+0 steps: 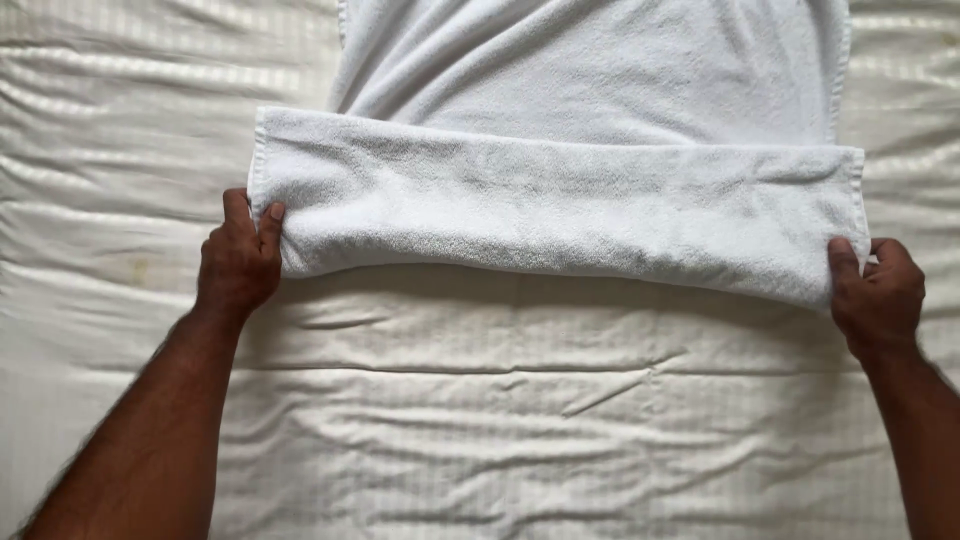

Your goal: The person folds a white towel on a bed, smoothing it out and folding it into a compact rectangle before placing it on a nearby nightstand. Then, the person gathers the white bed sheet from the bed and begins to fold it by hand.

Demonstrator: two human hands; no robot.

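Note:
A white terry towel (560, 200) lies across a bed, its near end folded back on itself into a thick band. My left hand (238, 258) pinches the band's left corner, thumb on top of the cloth. My right hand (878, 292) grips the band's right corner, fingers curled around the edge. The rest of the towel runs away from me toward the top of the view, wrinkled in soft folds.
A cream bedsheet (520, 420) with a faint woven check pattern covers the whole surface. It is creased in long ridges in front of me and on both sides of the towel.

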